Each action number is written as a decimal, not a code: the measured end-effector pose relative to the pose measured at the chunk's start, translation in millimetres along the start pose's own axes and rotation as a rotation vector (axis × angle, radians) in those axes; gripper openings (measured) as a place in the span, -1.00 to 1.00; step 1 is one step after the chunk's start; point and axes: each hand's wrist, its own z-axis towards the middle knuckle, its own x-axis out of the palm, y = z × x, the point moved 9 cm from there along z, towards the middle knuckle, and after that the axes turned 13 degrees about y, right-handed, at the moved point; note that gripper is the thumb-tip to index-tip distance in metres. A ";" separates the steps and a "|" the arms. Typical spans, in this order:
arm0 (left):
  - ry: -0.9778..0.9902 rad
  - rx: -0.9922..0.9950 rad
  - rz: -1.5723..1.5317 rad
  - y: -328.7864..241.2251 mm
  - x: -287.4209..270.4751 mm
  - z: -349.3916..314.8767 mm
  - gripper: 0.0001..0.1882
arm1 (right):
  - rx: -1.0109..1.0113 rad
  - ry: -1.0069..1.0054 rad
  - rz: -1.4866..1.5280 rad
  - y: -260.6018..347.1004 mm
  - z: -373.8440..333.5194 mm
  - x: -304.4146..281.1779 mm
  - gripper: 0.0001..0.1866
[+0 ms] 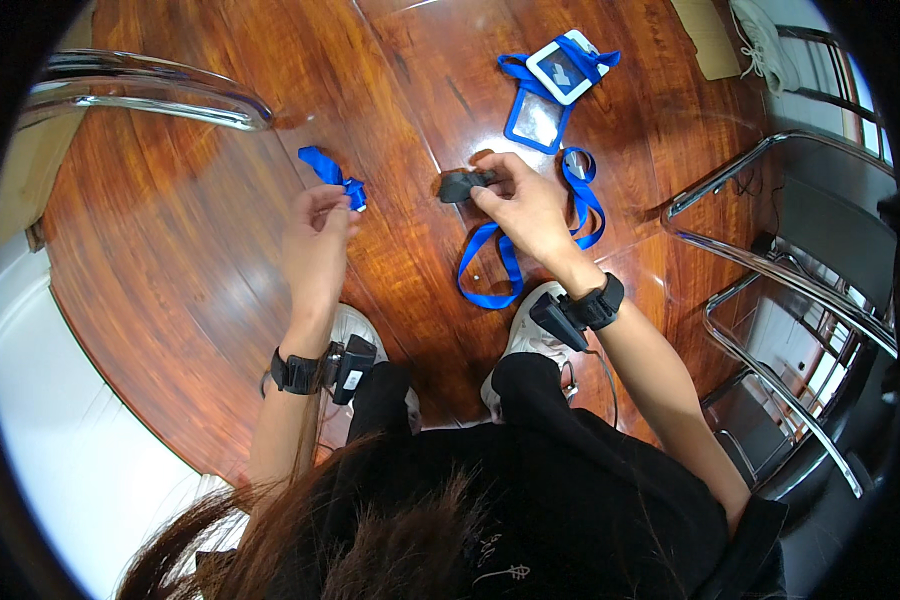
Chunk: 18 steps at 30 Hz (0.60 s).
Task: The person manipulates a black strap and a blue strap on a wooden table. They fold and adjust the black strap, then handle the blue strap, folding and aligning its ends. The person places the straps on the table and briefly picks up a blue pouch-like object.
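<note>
My left hand (317, 228) is curled, its fingertips at a bunched blue ribbon (324, 167) that has a small white bit at its lower end. In my right hand (526, 205) a dark, flat, cloth-like piece (462, 187) is pinched between thumb and fingers, sticking out to the left. A loose blue lanyard strap (511, 270) lies in loops on the floor, partly behind my right hand and wrist. Beyond it are a blue-framed badge holder (538, 120) and a white-framed badge holder (568, 68) with blue strap wound around it.
A chrome chair frame (170, 88) curves in at the upper left. Black chairs with chrome legs (760, 262) stand along the right. My white shoes (530, 325) rest on the wooden floor (180, 260). A white shoe (765, 45) and cardboard (707, 38) are at the upper right.
</note>
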 end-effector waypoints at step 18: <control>-0.021 0.225 0.698 -21.5 13.2 10.2 -0.30 | -0.068 0.013 -0.101 16.4 -5.0 -7.8 -0.59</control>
